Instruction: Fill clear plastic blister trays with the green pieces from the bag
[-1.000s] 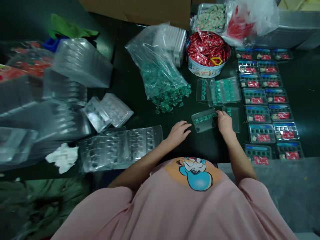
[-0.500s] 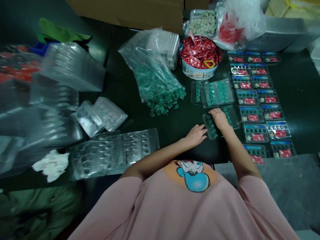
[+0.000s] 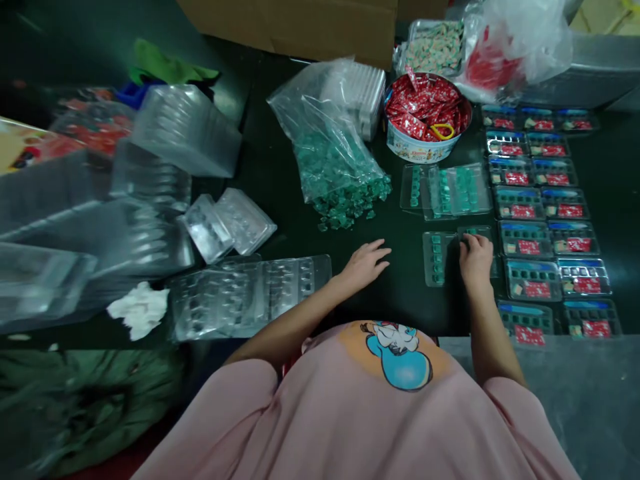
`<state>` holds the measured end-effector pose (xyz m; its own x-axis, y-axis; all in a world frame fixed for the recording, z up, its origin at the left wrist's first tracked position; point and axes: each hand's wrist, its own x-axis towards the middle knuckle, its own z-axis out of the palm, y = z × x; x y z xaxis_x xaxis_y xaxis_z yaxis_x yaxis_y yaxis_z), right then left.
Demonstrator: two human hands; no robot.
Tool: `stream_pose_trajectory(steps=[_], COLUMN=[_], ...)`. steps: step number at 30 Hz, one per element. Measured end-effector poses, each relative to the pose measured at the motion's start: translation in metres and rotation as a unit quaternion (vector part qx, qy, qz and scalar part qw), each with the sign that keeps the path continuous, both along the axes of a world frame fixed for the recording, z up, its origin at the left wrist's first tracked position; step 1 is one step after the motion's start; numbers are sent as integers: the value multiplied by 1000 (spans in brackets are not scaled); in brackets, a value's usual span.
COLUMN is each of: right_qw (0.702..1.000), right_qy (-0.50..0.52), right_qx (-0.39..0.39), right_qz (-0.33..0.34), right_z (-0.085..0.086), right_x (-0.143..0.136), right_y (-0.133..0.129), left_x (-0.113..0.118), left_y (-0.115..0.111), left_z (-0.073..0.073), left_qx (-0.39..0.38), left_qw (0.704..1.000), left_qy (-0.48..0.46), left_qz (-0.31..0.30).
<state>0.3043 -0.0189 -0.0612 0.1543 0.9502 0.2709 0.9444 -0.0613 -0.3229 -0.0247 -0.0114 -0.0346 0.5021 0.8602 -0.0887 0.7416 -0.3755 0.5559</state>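
Note:
My left hand (image 3: 364, 265) hovers over the dark table with its fingers spread and nothing in it. My right hand (image 3: 476, 261) has its fingers closed over a clear tray (image 3: 494, 250) with green pieces, which it partly hides. Just left of it lies another clear tray (image 3: 437, 259) with a column of green pieces. More trays with green pieces (image 3: 457, 190) overlap behind them. Loose green pieces (image 3: 345, 203) spill from a clear plastic bag (image 3: 325, 133) beyond my left hand.
Rows of filled trays (image 3: 530, 240) stand at the right. A round tin (image 3: 425, 150) holds red packets. Empty clear trays (image 3: 250, 293) lie left of my left arm, with stacked trays (image 3: 187, 130) and white tissue (image 3: 140, 310) farther left.
The view has shifted left. My left hand has moved away from the tray with green pieces. My right hand has moved from that tray to the one on its right.

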Motion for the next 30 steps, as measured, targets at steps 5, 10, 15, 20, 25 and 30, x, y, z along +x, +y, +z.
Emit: stream_pose_trajectory(steps=[5, 10, 15, 20, 25, 30], right_qw=[999, 981, 937, 911, 795, 763], right_qy=[10, 100, 157, 189, 140, -19], right_qx=[-12, -16, -79, -81, -142, -137], right_qz=[29, 166, 301, 356, 572, 632], right_z=[15, 31, 33, 43, 38, 23], right_x=[-24, -94, -163, -207, -260, -270], right_y=[7, 40, 74, 84, 41, 8], left_x=[-22, -21, -53, -124, -168, -168], left_y=[42, 69, 66, 55, 31, -1], left_z=[-4, 0, 17, 35, 45, 38], left_qx=[95, 141, 182, 178, 170, 154], left_qw=[992, 987, 969, 947, 927, 928], left_qy=[2, 7, -19, -20, -51, -68], left_qz=[83, 78, 167, 267, 332, 332])
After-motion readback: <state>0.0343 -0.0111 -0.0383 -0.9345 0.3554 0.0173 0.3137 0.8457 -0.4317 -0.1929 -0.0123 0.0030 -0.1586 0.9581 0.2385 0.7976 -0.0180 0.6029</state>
